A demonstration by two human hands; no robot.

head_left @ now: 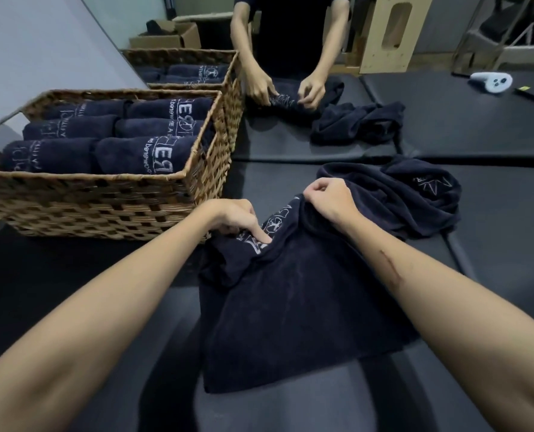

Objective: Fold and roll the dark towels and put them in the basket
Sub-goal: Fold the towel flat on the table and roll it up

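A dark navy towel (297, 313) with white lettering lies on the black mat in front of me. My left hand (237, 221) pinches its far edge by the logo. My right hand (328, 198) grips the same far edge further right, lifting it a little. Behind that hand lies another crumpled dark towel (415, 194). The wicker basket (97, 194) stands to the left and holds several rolled dark towels (144, 154) lying side by side.
A mirror at the back reflects the basket (228, 88), a person's hands (290, 88) and a towel heap (359, 123). A white controller (491, 81) lies at the far right. Cardboard boxes (166, 35) and a wooden box (393, 32) appear beyond.
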